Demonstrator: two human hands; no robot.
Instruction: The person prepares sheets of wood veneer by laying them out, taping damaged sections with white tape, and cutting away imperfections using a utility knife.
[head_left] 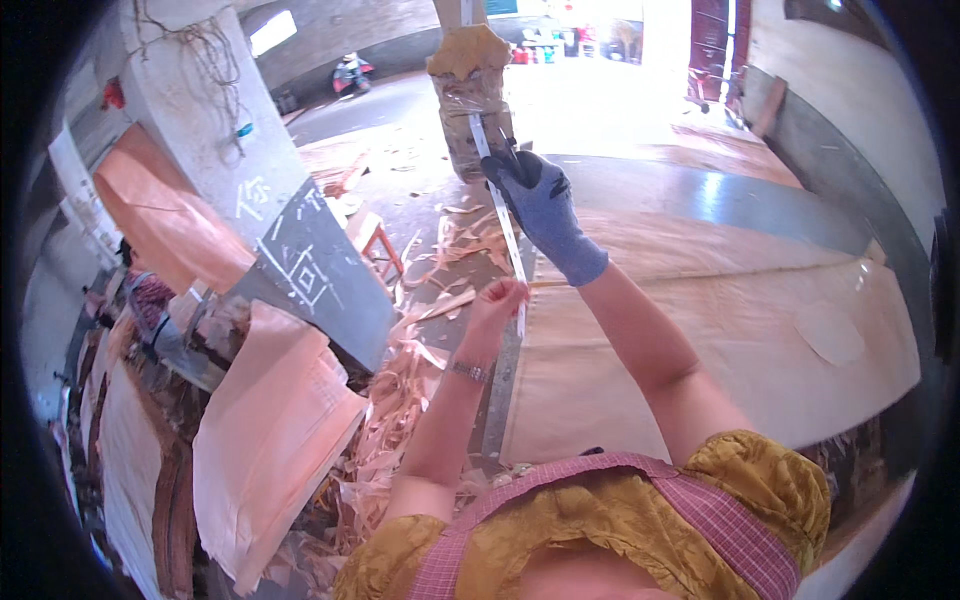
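Head view: a big tan sheet (640, 370) lies on a gray table (660, 187); curly scraps (395, 410) litter the floor (400, 200). The bare left hand (498, 300) pinches a long white strip (506, 230) by the sheet's left edge. The gloved right hand (537, 200) bends its fingers against it farther up; how tightly, I cannot tell.

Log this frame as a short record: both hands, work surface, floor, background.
left hand: bare, fingers pinched on the lower part of a white strip; wristwatch on wrist
right hand: in a grey-blue glove, farther up the strip
work surface: broad peach sheets
floor: loose peach scraps
background: pillar with white marks; another person at left
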